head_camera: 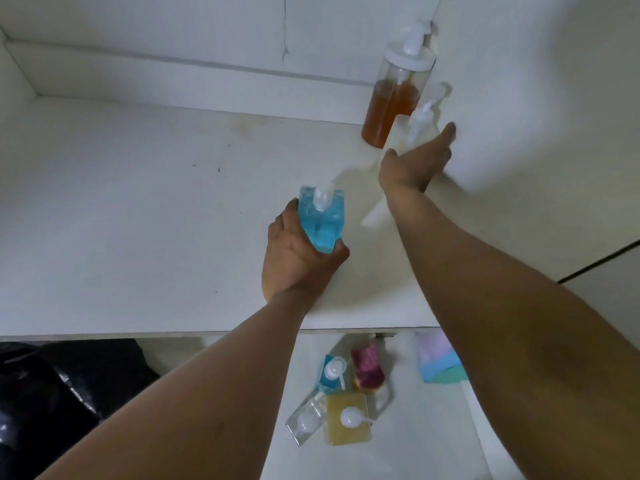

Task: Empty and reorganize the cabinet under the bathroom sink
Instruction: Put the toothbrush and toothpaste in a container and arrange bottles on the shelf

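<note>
the left hand (298, 258) grips a blue pump bottle (322, 220) on the white cabinet shelf (138, 209). the right hand (415, 164), fingers straight, partly hides a small clear pump bottle (419, 124) beside a tall amber dispenser (391, 105) in the back right corner. a yellow pump bottle (346, 424) stands among others on the floor below.

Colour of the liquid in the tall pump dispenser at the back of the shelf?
Amber-orange, in the tall pump dispenser; seen in the head view.

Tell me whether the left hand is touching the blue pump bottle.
Touching. The head view shows the left hand gripping the blue pump bottle, thumb on one side and fingers on the other.
</note>
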{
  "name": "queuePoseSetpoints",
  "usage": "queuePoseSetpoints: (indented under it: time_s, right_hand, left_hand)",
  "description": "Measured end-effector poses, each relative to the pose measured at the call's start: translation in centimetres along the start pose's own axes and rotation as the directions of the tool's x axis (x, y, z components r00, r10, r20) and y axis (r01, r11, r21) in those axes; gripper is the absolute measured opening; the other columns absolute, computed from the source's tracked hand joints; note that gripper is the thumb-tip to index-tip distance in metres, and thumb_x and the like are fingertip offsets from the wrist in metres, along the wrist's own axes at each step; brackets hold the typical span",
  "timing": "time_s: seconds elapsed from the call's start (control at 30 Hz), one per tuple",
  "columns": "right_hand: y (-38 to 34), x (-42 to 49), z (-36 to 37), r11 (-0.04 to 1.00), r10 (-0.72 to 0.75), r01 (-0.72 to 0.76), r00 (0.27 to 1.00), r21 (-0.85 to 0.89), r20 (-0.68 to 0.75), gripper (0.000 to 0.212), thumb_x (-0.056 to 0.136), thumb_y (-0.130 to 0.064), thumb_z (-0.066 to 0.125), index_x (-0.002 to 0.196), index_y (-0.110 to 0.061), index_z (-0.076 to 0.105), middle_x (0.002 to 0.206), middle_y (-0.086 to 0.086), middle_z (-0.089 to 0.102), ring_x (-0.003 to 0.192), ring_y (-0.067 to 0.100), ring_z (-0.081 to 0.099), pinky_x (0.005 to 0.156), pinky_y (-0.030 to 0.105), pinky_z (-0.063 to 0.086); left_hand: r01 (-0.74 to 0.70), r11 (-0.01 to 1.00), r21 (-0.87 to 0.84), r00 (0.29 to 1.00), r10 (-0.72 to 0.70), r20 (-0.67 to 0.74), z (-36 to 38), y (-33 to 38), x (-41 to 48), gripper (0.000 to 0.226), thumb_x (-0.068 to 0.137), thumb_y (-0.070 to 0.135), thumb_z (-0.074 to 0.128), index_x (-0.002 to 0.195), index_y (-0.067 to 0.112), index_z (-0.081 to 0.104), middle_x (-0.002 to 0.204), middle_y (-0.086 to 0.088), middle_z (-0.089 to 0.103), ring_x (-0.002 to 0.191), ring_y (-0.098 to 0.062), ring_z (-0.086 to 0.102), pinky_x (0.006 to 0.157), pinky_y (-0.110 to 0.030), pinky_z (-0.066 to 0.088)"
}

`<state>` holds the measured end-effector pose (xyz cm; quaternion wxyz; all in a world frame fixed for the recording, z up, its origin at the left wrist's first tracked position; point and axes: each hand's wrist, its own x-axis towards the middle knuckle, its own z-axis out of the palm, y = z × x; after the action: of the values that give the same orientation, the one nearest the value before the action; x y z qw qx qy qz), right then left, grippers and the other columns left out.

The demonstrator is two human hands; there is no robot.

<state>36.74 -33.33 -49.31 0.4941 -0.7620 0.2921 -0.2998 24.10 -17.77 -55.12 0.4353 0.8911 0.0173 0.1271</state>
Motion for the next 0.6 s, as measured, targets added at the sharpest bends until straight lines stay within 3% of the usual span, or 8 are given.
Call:
queuePoseSetpoints:
  time_s: [0.1,0.13,0.2,0.27,0.37,0.47,0.53,0.6]
  right_hand:
    - [0.1,-2.5,1.1,0.996,-0.09,0.085,0.979,-0.037,-0.185,0.079,0.081,-0.009,0.075,0.146,-0.024,0.033,0.15,0.005,0.03,0.135,0.027,0.039,0.102,0.035,0.05]
    - [0.1,-3.2,1.3,0.998,-0.061,0.061,0.976,-0.009,-0.209,0.072,0.083,-0.01,0.074,0.142,-0.025,0.037,0.148,0.004,0.031,0.132,0.025,0.04,0.097,0.03,0.052]
    - [-0.5,-3.5,1.5,0.964,0.107,-0.056,0.976,0.259,-0.187,0.06,0.089,-0.011,0.069,0.138,-0.025,0.039,0.135,-0.003,0.035,0.116,0.016,0.046,0.08,0.015,0.055]
    - [-1.1,-2.8,1.1,0.947,0.21,-0.148,0.957,0.285,-0.201,0.039,0.097,-0.023,0.057,0.131,-0.025,0.04,0.114,-0.009,0.038,0.093,0.01,0.05,0.056,0.011,0.051]
    - [-1.6,-1.8,0.7,0.941,0.247,-0.194,0.954,0.277,-0.17,0.035,0.097,-0.046,0.042,0.121,-0.02,0.043,0.111,0.004,0.047,0.098,0.021,0.057,0.066,0.027,0.05]
    - [-1.8,-1.4,1.2,0.945,0.207,-0.16,0.968,0.286,-0.144,0.046,0.094,-0.042,0.038,0.133,-0.017,0.043,0.132,0.012,0.045,0.118,0.032,0.051,0.09,0.039,0.052]
    - [-2.0,-0.9,1.5,0.894,0.309,-0.242,0.942,0.376,-0.129,0.032,0.094,-0.034,0.041,0.118,-0.015,0.05,0.118,0.01,0.052,0.105,0.03,0.058,0.075,0.032,0.054]
    - [-1.1,0.3,1.9,0.765,0.417,-0.308,0.906,0.565,-0.07,0.005,0.095,-0.025,0.048,0.095,-0.02,0.047,0.099,0.003,0.055,0.087,0.02,0.061,0.061,0.021,0.046]
  left_hand:
    - [-0.005,1.0,0.007,1.0,0.005,0.0,0.0,0.0,0.0,0.082,0.075,0.047,0.077,0.142,0.024,0.036,0.137,0.004,0.05,0.124,-0.015,0.047,0.1,-0.021,0.033]
    - [-0.001,1.0,0.011,1.0,0.001,0.004,0.0,0.0,0.1,0.082,0.075,0.049,0.077,0.142,0.025,0.036,0.138,0.005,0.05,0.125,-0.015,0.047,0.102,-0.023,0.034]
    - [0.001,1.0,0.013,1.0,-0.001,0.001,0.1,0.0,0.1,0.082,0.074,0.05,0.077,0.141,0.026,0.036,0.137,0.005,0.051,0.124,-0.015,0.047,0.103,-0.025,0.037]
    - [0.0,1.0,0.009,1.0,0.0,-0.006,0.1,-0.1,0.0,0.081,0.074,0.05,0.077,0.14,0.026,0.037,0.135,0.006,0.051,0.123,-0.014,0.048,0.101,-0.023,0.036]
    - [-0.001,1.0,0.0,1.0,0.001,-0.018,0.2,-0.2,0.1,0.082,0.073,0.049,0.078,0.141,0.026,0.038,0.134,0.006,0.052,0.122,-0.013,0.048,0.098,-0.021,0.034]
    - [0.0,1.0,-0.003,1.0,0.0,-0.024,0.4,-0.4,0.1,0.081,0.073,0.049,0.078,0.14,0.027,0.038,0.132,0.007,0.052,0.12,-0.013,0.048,0.096,-0.02,0.034]
    - [-0.003,1.0,0.002,0.999,0.003,-0.034,0.5,-0.5,0.2,0.081,0.073,0.049,0.078,0.14,0.027,0.038,0.131,0.008,0.053,0.12,-0.013,0.049,0.096,-0.02,0.034]
    - [-0.008,1.0,0.001,0.999,0.008,-0.04,0.6,-0.7,0.2,0.082,0.072,0.05,0.078,0.14,0.027,0.038,0.132,0.008,0.053,0.12,-0.012,0.049,0.097,-0.02,0.035]
